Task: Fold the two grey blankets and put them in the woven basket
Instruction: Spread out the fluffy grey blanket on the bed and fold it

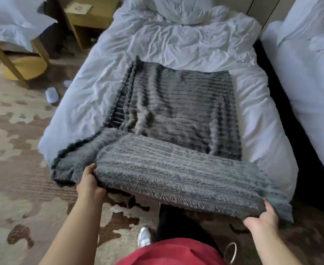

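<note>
Beyond the grey blanket (176, 104), rumpled duvet (176, 39) lies open. A second bed (310, 73) crowds the right; slippers (51, 95) litter the left.

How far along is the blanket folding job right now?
Done: a grey blanket is laid out flat on the bed. In hand: the left hand and right hand grip its near edge, lifted off the foot of the bed, likely to fold it over. Left: finishing this fold, then a second blanket and the basket, neither of which I can make out here.
</note>
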